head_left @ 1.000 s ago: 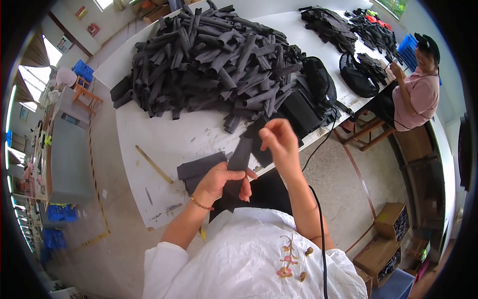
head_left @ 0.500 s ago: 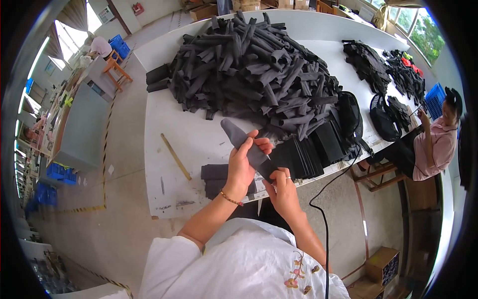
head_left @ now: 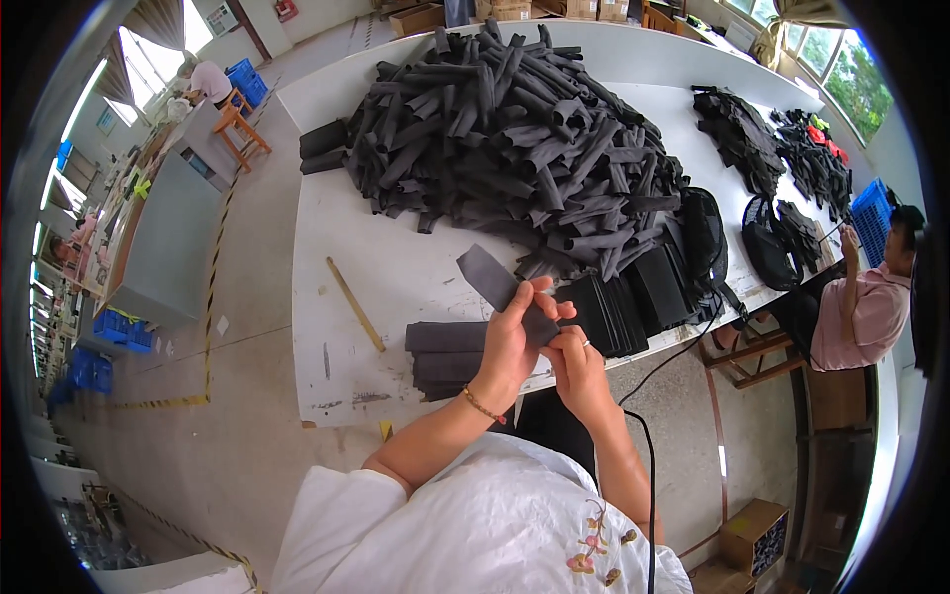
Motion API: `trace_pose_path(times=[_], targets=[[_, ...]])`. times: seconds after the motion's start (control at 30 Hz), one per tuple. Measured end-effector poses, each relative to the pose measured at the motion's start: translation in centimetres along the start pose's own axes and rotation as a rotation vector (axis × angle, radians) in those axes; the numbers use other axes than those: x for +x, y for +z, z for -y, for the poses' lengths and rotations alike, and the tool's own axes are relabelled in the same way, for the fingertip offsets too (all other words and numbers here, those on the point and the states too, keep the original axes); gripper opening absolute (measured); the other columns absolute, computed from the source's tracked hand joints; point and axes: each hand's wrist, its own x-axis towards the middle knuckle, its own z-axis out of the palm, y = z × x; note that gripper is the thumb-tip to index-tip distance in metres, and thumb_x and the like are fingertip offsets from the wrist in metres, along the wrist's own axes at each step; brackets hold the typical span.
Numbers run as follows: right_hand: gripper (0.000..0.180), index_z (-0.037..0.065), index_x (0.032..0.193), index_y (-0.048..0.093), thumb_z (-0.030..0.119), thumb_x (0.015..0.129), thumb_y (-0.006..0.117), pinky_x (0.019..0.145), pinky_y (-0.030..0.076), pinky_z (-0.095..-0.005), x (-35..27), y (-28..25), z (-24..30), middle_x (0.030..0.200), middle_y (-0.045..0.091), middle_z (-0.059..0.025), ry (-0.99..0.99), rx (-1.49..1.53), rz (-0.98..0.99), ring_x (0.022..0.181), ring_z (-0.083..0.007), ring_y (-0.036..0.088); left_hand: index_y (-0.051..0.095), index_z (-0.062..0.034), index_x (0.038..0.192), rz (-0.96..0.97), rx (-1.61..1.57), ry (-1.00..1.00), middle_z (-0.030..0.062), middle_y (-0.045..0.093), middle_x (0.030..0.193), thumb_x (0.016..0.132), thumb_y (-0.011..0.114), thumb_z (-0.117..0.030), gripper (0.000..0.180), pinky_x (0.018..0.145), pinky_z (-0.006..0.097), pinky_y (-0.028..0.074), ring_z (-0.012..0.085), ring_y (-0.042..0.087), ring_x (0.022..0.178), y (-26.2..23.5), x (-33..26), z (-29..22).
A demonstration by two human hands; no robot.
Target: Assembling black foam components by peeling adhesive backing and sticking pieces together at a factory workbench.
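Holding a dark flat strip (head_left: 500,287) up over the white table's (head_left: 396,267) near edge.

Left hand (head_left: 510,342) has its fingers closed round the strip's middle; right hand (head_left: 579,366) pinches the lower end. It looks light, soft and bendy, best gripped mid-length. Stacked strips (head_left: 445,346) lie just beside, a rolled heap (head_left: 515,129) beyond.
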Motion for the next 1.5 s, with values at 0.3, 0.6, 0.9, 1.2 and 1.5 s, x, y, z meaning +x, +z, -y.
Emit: trace_pose_path(times=[0.3, 0.6, 0.9, 1.2, 1.5], targets=[[0.022, 0.001, 0.098, 0.052, 0.001, 0.083, 0.068, 0.057, 0.048, -0.0395, 0.0, -0.4, 0.5, 0.094, 0.057, -0.0154, 0.112, 0.038, 0.040, 0.068, -0.0333, 0.060, 0.060, -0.0010, 0.110, -0.072, -0.041, -0.001, 0.0065, 0.061, 0.078, 0.098, 0.055, -0.031, 0.033, 0.090, 0.040, 0.048, 0.0289, 0.065, 0.094, -0.3, 0.5, -0.3], [0.019, 0.001, 0.097, 0.055, -0.001, 0.083, 0.068, 0.056, 0.050, -0.0379, -0.8, -1.6, 0.2, 0.097, 0.059, -0.0163, 0.049, 0.023, 0.019, 0.069, -0.0331, 0.063, 0.061, -0.0016, 0.110, -0.017, -0.064, -0.020, 0.0081, 0.064, 0.080, 0.098, 0.056, -0.029, 0.031, 0.092, 0.041, 0.047, 0.0305, 0.065, 0.092, 0.1, 0.2, 0.2], [0.015, 0.000, 0.091, 0.055, -0.004, 0.083, 0.067, 0.055, 0.049, -0.0361, -0.9, -1.9, 0.3, 0.093, 0.061, -0.0153, 0.053, 0.039, -0.042, 0.066, -0.0315, 0.062, 0.061, -0.0020, 0.108, 0.004, -0.091, -0.047, 0.0069, 0.063, 0.081, 0.098, 0.055, -0.032, 0.032, 0.089, 0.039, 0.048, 0.0291, 0.066, 0.091, 0.5, -0.2, 1.5], [0.017, 0.001, 0.090, 0.054, -0.009, 0.081, 0.065, 0.058, 0.049, -0.0346, -0.7, -1.2, -1.2, 0.089, 0.061, -0.0162, 0.087, 0.118, -0.072, 0.069, -0.0314, 0.062, 0.061, -0.0033, 0.107, -0.038, -0.110, -0.003, 0.0060, 0.064, 0.083, 0.098, 0.056, -0.033, 0.031, 0.085, 0.039, 0.051, 0.0285, 0.066, 0.093, 1.2, -0.4, 2.3], [0.012, -0.002, 0.089, 0.053, -0.011, 0.085, 0.060, 0.059, 0.053, -0.0284, -0.8, -1.2, -1.6, 0.092, 0.061, -0.0126, 0.050, 0.095, -0.052, 0.068, -0.0199, 0.064, 0.061, -0.0034, 0.106, -0.069, -0.126, -0.004, 0.0079, 0.065, 0.085, 0.098, 0.055, -0.033, 0.031, 0.085, 0.040, 0.053, 0.0306, 0.066, 0.096, 1.5, -0.8, 2.6]])
